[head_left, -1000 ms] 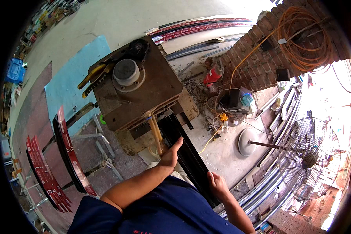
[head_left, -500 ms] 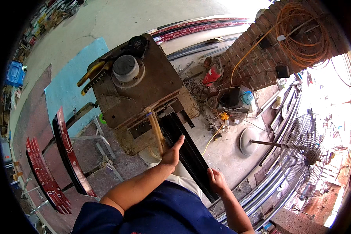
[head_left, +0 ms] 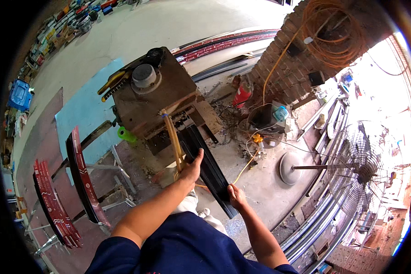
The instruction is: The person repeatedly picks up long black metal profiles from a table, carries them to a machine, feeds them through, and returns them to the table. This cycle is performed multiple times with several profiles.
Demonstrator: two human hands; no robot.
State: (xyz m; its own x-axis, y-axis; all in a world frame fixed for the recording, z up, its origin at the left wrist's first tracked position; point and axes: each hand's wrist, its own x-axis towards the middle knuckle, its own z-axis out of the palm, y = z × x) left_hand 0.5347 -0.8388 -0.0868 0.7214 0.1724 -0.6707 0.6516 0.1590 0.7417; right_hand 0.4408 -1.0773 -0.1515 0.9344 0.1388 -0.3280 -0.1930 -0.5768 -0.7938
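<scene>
- Left hand: grasping, thumb laid over the profile's upper face; fingers largely hidden.
- Right hand: pinching the right edge near the close end, thumb on top; underside grip not visible.
- Black profile: held aslant between both hands, far end at the machine's front; whether it is seated there cannot be told. Risk: twisting or skewing, should the two grips push unevenly. Long, straight, dark, with lengthwise ridges and a slight sheen.
- Tan rods: a slim, smooth pair close beside the left hand. Risk: knocked or snagged, if that hand shifts sideways.
- Machine: brown, blocky, flat-topped, grimy metal. Risk: pinched fingers, if its mechanism moved with a hand too far forward.
- Grey cap: squat cylinder on a round flange, atop the machine.
- Yellow-handled tool: handles jutting past the machine's edge. Risk: falling, through vibration or a bump.
- Yellow cable: thin, loosely curved on the floor. Risk: tripping, if stepped into.
- Red-faced strips: long, glossy, patterned, at left.
- Fan: round wire cage, at right.
</scene>
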